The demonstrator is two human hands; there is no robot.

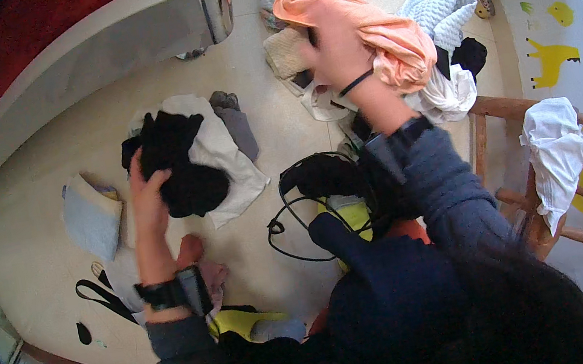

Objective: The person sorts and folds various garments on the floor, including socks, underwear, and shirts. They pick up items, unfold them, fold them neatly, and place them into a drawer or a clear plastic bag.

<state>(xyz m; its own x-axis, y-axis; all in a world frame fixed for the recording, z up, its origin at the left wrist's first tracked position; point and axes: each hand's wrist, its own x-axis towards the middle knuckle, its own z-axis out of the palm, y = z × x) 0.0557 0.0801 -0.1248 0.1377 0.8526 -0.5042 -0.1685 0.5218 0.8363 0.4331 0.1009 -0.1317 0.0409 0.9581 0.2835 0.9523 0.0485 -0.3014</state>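
Pale, seemingly tiled floor (27,247) under scattered clothes (235,172)

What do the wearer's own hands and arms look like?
The left hand and right hand are ungloved. Each forearm has a dark grey-blue sleeve and a black strap with a boxy dark device; the right wrist adds a thin black band.

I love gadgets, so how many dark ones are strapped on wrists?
2. One dark gadget is on the wrist of the left hand, which touches the black cloth; the other gadget is on the wrist of the right hand, by the peach cloth. Sleeves could hide more.
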